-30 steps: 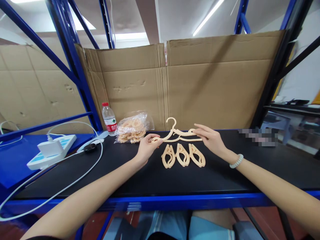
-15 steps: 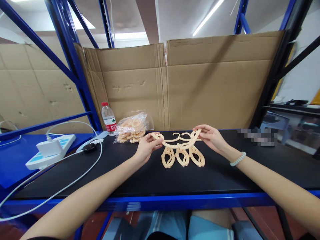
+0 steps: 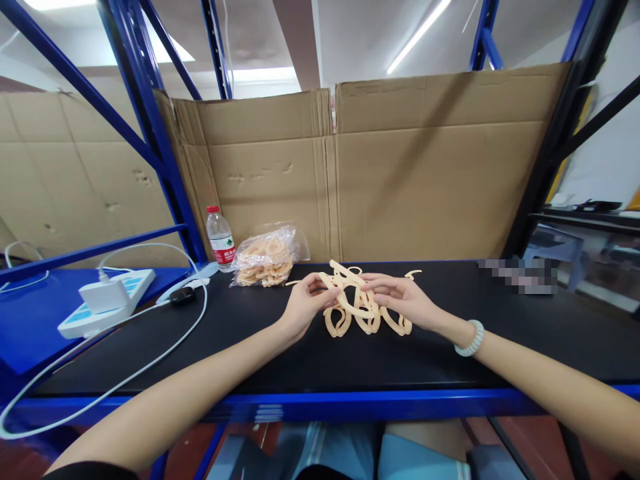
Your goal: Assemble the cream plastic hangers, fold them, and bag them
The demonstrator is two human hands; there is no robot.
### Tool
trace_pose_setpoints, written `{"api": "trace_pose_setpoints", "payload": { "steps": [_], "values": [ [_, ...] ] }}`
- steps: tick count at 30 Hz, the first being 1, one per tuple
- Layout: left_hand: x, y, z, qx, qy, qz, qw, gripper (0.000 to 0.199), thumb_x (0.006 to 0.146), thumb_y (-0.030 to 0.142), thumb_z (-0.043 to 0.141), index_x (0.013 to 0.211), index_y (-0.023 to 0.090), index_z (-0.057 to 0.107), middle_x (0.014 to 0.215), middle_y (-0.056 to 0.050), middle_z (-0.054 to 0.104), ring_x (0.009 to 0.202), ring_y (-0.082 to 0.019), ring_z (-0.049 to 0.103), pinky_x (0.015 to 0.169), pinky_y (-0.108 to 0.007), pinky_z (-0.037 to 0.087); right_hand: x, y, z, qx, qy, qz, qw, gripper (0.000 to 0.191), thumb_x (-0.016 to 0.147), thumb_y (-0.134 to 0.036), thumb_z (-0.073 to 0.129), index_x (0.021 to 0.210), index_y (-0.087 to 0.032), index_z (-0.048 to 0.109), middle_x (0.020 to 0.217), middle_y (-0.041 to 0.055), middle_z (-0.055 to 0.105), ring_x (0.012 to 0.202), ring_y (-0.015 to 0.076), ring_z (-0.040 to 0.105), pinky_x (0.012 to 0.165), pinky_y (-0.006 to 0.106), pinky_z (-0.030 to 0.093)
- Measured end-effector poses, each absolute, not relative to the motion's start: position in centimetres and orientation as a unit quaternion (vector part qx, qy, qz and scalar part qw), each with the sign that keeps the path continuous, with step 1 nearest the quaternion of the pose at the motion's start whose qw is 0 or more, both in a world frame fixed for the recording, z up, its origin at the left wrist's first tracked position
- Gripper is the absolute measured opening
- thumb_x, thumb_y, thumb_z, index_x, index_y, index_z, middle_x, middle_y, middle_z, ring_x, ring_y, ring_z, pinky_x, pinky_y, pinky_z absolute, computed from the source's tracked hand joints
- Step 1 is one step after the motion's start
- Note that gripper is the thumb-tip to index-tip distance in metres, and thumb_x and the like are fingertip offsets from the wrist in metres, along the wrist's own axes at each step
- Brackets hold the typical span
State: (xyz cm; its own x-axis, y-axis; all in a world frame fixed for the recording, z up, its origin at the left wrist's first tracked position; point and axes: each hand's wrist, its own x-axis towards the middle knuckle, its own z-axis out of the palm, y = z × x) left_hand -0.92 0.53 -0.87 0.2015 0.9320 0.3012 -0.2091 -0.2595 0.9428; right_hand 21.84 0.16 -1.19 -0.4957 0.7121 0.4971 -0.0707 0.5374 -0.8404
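Three folded hangers (image 3: 369, 329) lie on a black tabletop (image 3: 320, 367); at their far ends, a person's left hand (image 3: 303, 305) and right hand (image 3: 404, 301) grasp a cream hanger (image 3: 354, 310) between pinched fingers. Beyond sit a plastic bag (image 3: 267, 257) and red-capped bottle (image 3: 220, 238).

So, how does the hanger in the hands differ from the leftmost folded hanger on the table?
The held hanger is in the left hand and right hand, while the leftmost hanger lies on the table unheld. The held hanger is tilted; the leftmost hanger lies flat. The held hanger looks partly spread, while the leftmost hanger is folded into a compact loop. Both are pale cream.
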Motion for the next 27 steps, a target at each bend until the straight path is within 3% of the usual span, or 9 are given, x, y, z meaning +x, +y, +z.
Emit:
{"api": "trace_pose_setpoints", "payload": {
  "steps": [4, 13, 18, 21, 24, 27],
  "values": [
    [-1.1, 0.6, -0.9, 0.595, 0.313, 0.544, 0.502, 0.032, 0.064, 0.026, 0.081, 0.086, 0.013, 0.061, 0.083, -0.002, 0.065, 0.079, -0.012, 0.062, 0.068, -0.021, 0.054, 21.8, -0.1, -1.2, -0.19, -0.799, 0.378, 0.428, 0.028, 0.088, -0.033, 0.061, 0.116, -0.028, 0.066, 0.138, 0.0054, 0.05, 0.128, 0.0244, 0.046, 0.105, 0.042, 0.041],
    [-1.1, 0.4, -0.5, 0.588, 0.326, 0.51, 0.537, 0.033, 0.07, 0.037, 0.075, 0.09, 0.014, 0.062, 0.093, -0.005, 0.066, 0.08, -0.015, 0.063, 0.067, -0.027, 0.055, 21.8, -0.5, -0.8, -0.169, -0.806, 0.427, 0.374, 0.034, 0.088, -0.032, 0.062, 0.122, -0.03, 0.062, 0.146, 0.0055, 0.04, 0.121, 0.0237, 0.053, 0.099, 0.04, 0.047],
    [-2.5, 2.0, 0.5, 0.591, 0.398, 0.473, 0.518, 0.028, 0.068, 0.035, 0.071, 0.083, 0.012, 0.064, 0.08, -0.005, 0.067, 0.071, -0.013, 0.062, 0.062, -0.024, 0.051, 22.3, 0.2, -0.8, -0.174, -0.796, 0.428, 0.39, 0.037, 0.088, -0.036, 0.061, 0.124, -0.028, 0.06, 0.145, 0.0075, 0.04, 0.117, 0.0233, 0.054, 0.094, 0.04, 0.049],
    [-4.5, 3.6, 1.8, 0.622, 0.475, 0.39, 0.485, 0.02, 0.068, 0.031, 0.067, 0.074, 0.013, 0.063, 0.067, -0.001, 0.062, 0.058, -0.008, 0.055, 0.049, -0.016, 0.041, 23.5, 1.7, -1.1, -0.228, -0.759, 0.413, 0.449, 0.034, 0.086, -0.038, 0.062, 0.117, -0.026, 0.064, 0.133, 0.0089, 0.053, 0.108, 0.0222, 0.057, 0.089, 0.038, 0.051],
    [-6.6, 5.0, 2.8, 0.646, 0.538, 0.304, 0.449, 0.019, 0.064, 0.027, 0.07, 0.06, 0.013, 0.058, 0.048, 0.004, 0.049, 0.042, -0.005, 0.04, 0.038, -0.015, 0.024, 25.3, 3.6, -1.7, -0.296, -0.703, 0.397, 0.511, 0.032, 0.079, -0.041, 0.068, 0.105, -0.021, 0.069, 0.104, 0.0084, 0.066, 0.092, 0.0199, 0.061, 0.082, 0.036, 0.051],
    [-7.7, 6.1, 2.5, 0.65, 0.564, 0.251, 0.443, 0.021, 0.059, 0.024, 0.074, 0.053, 0.013, 0.057, 0.039, 0.004, 0.045, 0.036, -0.005, 0.038, 0.035, -0.016, 0.022, 26.9, 5.2, -2.2, -0.35, -0.647, 0.39, 0.554, 0.032, 0.071, -0.042, 0.073, 0.092, -0.018, 0.072, 0.086, 0.0065, 0.066, 0.079, 0.0173, 0.059, 0.073, 0.033, 0.051]
  ]
}}
